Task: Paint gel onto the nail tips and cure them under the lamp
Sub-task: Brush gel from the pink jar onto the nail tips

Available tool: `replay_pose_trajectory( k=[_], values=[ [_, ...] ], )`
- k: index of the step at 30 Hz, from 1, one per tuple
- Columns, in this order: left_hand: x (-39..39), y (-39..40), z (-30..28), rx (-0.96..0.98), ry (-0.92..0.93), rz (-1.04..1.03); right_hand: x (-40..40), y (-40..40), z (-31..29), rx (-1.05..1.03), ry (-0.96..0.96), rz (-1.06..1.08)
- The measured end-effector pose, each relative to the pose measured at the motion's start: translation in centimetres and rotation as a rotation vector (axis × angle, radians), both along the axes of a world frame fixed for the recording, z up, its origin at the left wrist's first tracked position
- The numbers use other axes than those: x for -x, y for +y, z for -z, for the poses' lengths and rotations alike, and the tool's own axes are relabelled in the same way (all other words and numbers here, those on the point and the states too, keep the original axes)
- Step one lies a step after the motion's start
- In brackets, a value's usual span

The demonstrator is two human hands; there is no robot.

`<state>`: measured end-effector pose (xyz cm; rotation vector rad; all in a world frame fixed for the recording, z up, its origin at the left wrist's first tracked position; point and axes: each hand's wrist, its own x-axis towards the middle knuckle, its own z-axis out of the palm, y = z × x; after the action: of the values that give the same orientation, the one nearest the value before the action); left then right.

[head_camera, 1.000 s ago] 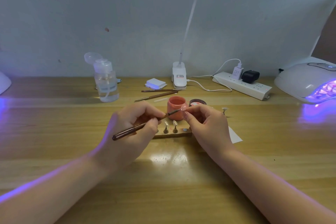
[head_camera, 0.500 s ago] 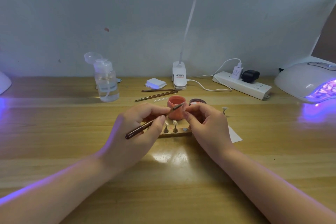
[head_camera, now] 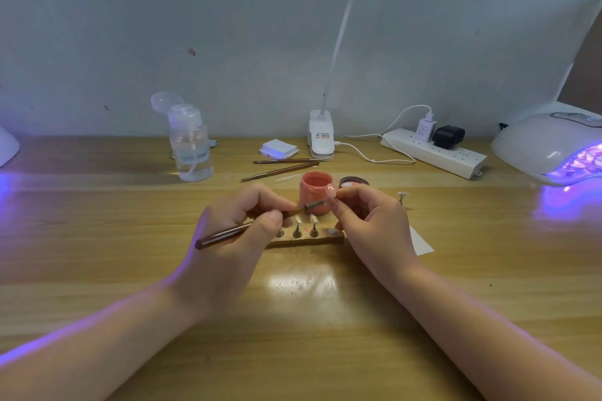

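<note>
My left hand [head_camera: 237, 231] grips a brown gel brush [head_camera: 224, 234], its metal tip pointing right at a pale pink nail tip [head_camera: 330, 189]. My right hand [head_camera: 371, 225] pinches that nail tip by its stand, just in front of the open coral gel jar [head_camera: 315, 187]. Below the hands lies a wooden holder [head_camera: 309, 239] with nail tips [head_camera: 313, 220] standing on small pegs. A curing lamp [head_camera: 550, 148] glows violet at the far right. One more nail tip on a stand [head_camera: 403, 197] sits alone to the right.
The jar's lid [head_camera: 353, 182] lies right of the jar. Two spare brushes [head_camera: 280, 169], a pad stack [head_camera: 279, 149], a clear pump bottle [head_camera: 190, 146], a desk lamp clip base [head_camera: 321, 137] and a power strip [head_camera: 433, 153] line the back. A white paper [head_camera: 422, 242] lies by my right wrist.
The brush tip went forward to the jar rim and has come back down toward the nail tip. My right hand stayed put holding the nail tip.
</note>
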<state>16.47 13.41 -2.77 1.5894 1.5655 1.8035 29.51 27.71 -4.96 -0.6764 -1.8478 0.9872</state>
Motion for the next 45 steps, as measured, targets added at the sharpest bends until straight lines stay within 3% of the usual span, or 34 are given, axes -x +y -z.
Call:
replay_pose_trajectory(
  k=[23, 29, 37, 45],
  values=[
    [-0.4, 0.4, 0.1, -0.042, -0.085, -0.082, -0.2, -0.2, -0.3, 0.046, 0.057, -0.077],
    [-0.1, 0.1, 0.0, -0.039, -0.075, -0.020, -0.3, -0.2, -0.3, 0.050, 0.051, -0.066],
    [1.5, 1.2, -0.8, -0.002, -0.798, 0.003, -1.1, 0.7, -0.8, -0.054, -0.065, 0.064],
    [1.7, 1.2, -0.9, 0.071, -0.966, -0.025, -1.8, 2.0, -0.8, -0.076, -0.328, -0.029]
  ],
)
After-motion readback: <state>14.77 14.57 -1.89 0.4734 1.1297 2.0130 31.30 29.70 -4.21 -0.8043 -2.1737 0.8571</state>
